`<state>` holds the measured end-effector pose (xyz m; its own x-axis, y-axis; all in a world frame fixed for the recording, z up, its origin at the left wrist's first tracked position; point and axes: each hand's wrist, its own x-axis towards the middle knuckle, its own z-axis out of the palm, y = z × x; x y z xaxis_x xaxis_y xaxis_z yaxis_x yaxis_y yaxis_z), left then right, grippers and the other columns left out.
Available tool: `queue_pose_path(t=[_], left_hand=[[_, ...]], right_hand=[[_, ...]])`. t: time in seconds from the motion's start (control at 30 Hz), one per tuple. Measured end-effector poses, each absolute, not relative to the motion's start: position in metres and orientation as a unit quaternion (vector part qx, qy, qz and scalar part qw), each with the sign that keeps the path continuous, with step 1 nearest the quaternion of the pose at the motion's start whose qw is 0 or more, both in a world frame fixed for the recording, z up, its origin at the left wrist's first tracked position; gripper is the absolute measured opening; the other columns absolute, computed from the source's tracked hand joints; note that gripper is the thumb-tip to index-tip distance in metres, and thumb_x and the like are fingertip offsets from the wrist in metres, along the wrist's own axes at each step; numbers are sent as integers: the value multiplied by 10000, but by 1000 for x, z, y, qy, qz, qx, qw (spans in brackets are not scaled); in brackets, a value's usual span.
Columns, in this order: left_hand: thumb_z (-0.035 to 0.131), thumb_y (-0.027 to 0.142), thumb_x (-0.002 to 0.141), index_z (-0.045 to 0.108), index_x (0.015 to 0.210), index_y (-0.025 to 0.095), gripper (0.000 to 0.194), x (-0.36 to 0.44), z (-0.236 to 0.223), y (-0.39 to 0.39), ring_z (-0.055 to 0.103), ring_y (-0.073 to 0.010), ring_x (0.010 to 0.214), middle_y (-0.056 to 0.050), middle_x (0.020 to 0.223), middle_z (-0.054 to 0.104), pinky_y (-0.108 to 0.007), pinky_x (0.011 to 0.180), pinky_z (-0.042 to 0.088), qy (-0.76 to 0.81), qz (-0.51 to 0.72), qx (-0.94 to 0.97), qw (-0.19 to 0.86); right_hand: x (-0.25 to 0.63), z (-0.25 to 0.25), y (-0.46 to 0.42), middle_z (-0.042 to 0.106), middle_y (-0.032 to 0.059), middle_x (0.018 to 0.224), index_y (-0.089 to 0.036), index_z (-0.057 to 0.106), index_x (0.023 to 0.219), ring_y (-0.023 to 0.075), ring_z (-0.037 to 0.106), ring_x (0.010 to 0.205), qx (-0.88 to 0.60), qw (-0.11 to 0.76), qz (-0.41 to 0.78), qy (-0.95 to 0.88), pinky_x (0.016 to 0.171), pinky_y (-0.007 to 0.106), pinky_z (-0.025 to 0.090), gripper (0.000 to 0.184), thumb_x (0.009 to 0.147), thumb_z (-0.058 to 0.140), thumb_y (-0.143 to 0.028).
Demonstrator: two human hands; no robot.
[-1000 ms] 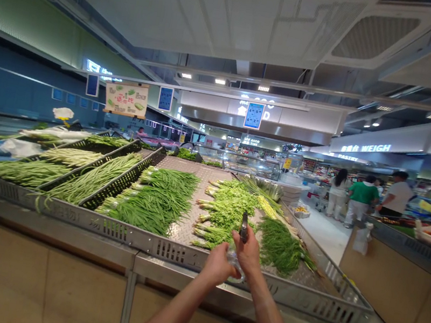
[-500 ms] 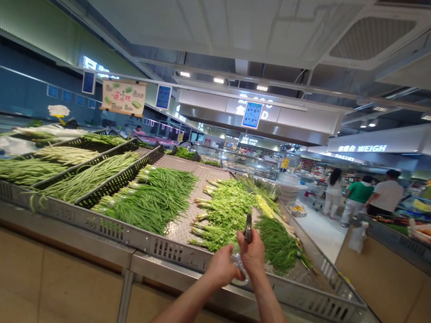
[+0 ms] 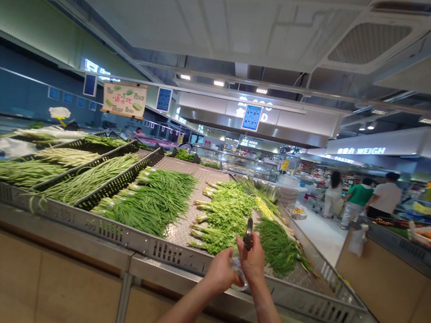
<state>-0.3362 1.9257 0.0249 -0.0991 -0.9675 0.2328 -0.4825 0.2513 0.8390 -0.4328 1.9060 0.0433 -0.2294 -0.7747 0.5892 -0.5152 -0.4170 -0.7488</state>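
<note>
My left hand [image 3: 221,270] is closed on a clear, shiny, rounded thing [image 3: 238,268], mostly covered by my fingers; its kind is not plain. Beside it, my right hand [image 3: 252,257] is wrapped round a dark, narrow object with a metallic sheen [image 3: 249,232], whose upper end sticks up past the thumb. Both hands are close together over the front rim of the vegetable stand [image 3: 180,253]. Just beyond them lie leafy green bunches with pale stems [image 3: 224,212], and a feathery dark-green bunch [image 3: 275,247] is to the right.
Long-leaved green bunches [image 3: 156,196] lie left of centre. Black perforated dividers [image 3: 120,179] separate them from long beans [image 3: 94,175]. Across the aisle on the right, another stand [image 3: 387,287] holds orange produce. Several people [image 3: 357,197] are in the aisle behind.
Both hands stay at nearly the same spot above the rim. The dark object in my right hand has tilted slightly and sits a little lower. The view has shifted very slightly.
</note>
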Motion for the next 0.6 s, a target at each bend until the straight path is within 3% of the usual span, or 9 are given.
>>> queue_pose_path(t=[0.6], left_hand=[[728,208,336,520,876,162,580,-322,21,1937,508,-198,841,-14,861,581,-235,687,372,-656,-282,569,408]], right_hand=[[-415,42,1906,598,41,776,-157,521,906,144,542,665,-646,103,-555,514,608,230,397,387,655,466,-447]])
